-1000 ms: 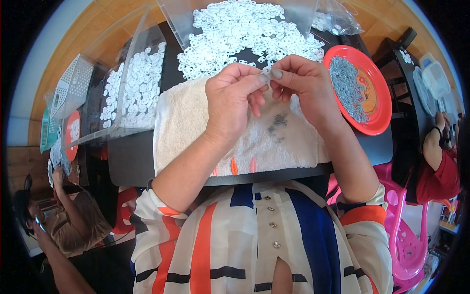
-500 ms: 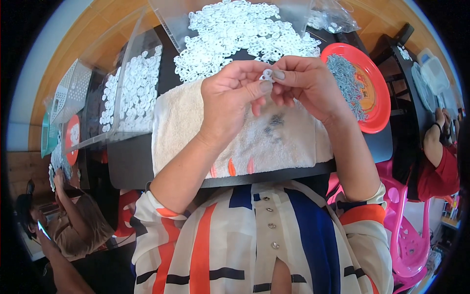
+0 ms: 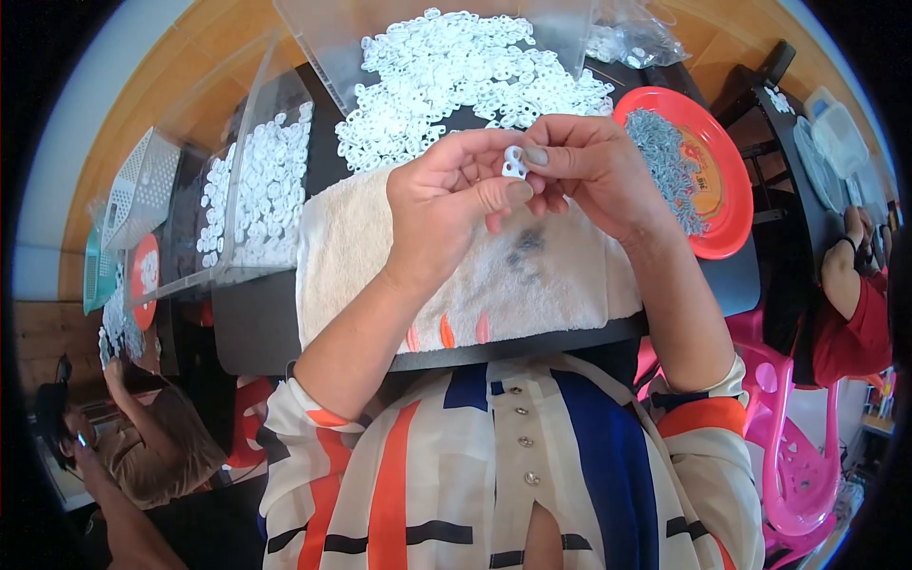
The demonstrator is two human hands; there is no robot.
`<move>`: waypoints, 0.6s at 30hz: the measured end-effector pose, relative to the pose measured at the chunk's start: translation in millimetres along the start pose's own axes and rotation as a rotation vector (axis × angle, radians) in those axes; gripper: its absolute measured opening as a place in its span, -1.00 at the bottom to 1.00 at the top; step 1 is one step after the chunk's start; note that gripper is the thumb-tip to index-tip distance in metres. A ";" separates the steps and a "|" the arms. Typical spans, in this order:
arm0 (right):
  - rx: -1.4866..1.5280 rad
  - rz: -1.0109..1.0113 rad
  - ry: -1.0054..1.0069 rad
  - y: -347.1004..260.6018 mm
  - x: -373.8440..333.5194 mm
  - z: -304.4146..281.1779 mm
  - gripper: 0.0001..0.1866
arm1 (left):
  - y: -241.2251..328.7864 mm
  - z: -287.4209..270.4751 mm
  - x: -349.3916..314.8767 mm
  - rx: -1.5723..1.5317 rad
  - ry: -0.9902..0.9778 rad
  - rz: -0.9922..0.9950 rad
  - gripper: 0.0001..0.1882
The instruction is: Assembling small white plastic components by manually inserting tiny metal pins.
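Pinched at the fingertips of both hands is a small white plastic piece with round holes (image 3: 514, 165). My left hand (image 3: 427, 209) grips its lower part between thumb and fingers. My right hand (image 3: 606, 180) closes on its upper right side, thumb tip against it; whether a small metal part is in those fingers too, I cannot tell. Both hands hover over a folded cream towel (image 3: 370, 304) with dark smudges. Just beyond them spreads a heap of similar white pieces (image 3: 456, 81). Right of my right hand, a red plate (image 3: 736, 214) holds many small grey metal pieces (image 3: 657, 152).
A clear bin holding white pieces (image 3: 271, 195) stands at left, near a white perforated basket (image 3: 142, 190). Another clear bin (image 3: 318, 47) lies behind the heap, with a plastic bag (image 3: 641, 43) beside it. Other people (image 3: 157, 427) sit at left and right; a pink chair (image 3: 798, 475) is at right.
The white piece has turned between my fingers, and its holes now face up more plainly. Both hands stay nearly in place; the whole view has shifted slightly.
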State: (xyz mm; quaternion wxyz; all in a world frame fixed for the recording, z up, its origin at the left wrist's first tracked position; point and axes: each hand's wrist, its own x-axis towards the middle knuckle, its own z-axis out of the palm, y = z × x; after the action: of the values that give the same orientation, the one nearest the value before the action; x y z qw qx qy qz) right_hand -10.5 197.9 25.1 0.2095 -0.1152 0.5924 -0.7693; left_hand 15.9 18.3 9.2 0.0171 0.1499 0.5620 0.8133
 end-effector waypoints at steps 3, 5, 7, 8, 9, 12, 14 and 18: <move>0.018 0.034 -0.026 -4.1 -2.2 1.4 -0.81 | -0.2 0.1 -0.9 0.024 0.010 0.017 -0.70; 0.058 0.071 -0.054 -4.6 -2.6 3.1 -0.81 | 0.0 -2.8 -1.9 0.019 0.014 0.011 -0.71; 0.068 0.068 -0.065 -5.0 -3.3 3.1 -0.81 | 0.9 -3.2 -2.1 0.026 -0.001 0.026 -0.72; 0.078 0.068 -0.077 -5.1 -3.4 3.1 -0.81 | 1.2 -3.3 -2.0 0.032 -0.014 0.041 -0.72; 0.078 0.067 -0.076 -4.6 -3.6 2.8 -0.81 | 0.3 -3.8 -2.1 0.032 -0.015 0.041 -0.72; 0.089 0.067 -0.085 -4.1 -4.1 3.0 -0.82 | -1.1 -4.4 -2.5 0.013 -0.023 0.049 -0.73; 0.108 0.087 -0.071 -5.1 -4.8 4.9 -0.82 | 0.7 -3.4 -3.6 0.048 -0.013 0.049 -0.75; 0.112 0.087 -0.072 -4.8 -5.4 8.1 -0.81 | -0.8 -2.2 -5.6 0.087 0.005 0.083 -0.76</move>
State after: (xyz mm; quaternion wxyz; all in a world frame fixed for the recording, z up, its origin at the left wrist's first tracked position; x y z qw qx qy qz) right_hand -3.2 194.4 32.2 0.2701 -0.1051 0.5449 -0.7868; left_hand 20.6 15.5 6.5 -0.0244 0.1716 0.5901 0.7885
